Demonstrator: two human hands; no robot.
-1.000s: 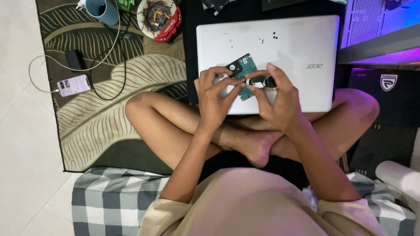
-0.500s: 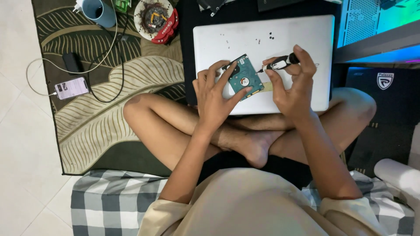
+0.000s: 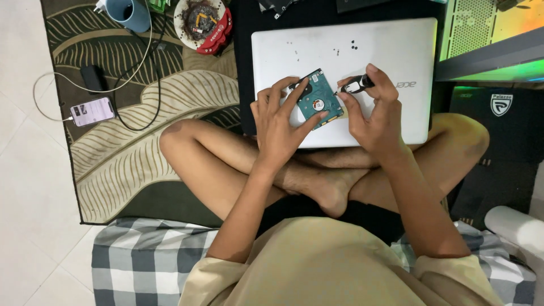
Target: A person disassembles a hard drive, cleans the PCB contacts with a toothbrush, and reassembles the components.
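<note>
2 bare hands meet over a closed white laptop that lies on a black mat in front of the person's crossed legs. The left hand holds a small hard drive with its green circuit board facing up — fingers spread and curled around its near and left edges, thumb against the lower right corner. The drive sits tilted, just above the laptop lid, near its lower middle. The right hand is closed on a short screwdriver with a black and silver handle, pinched between thumb and fingertips; its tip points left at the drive's upper right corner, touching it or just beside it — I cannot tell which. A few tiny dark screws lie scattered on the lid, well apart from the hands.

Off to the left, on a leaf-patterned rug, a phone lies plugged into a white cable, with a blue mug and a round dish of small parts near the rug's top edge. A checked cloth lies under the person.
</note>
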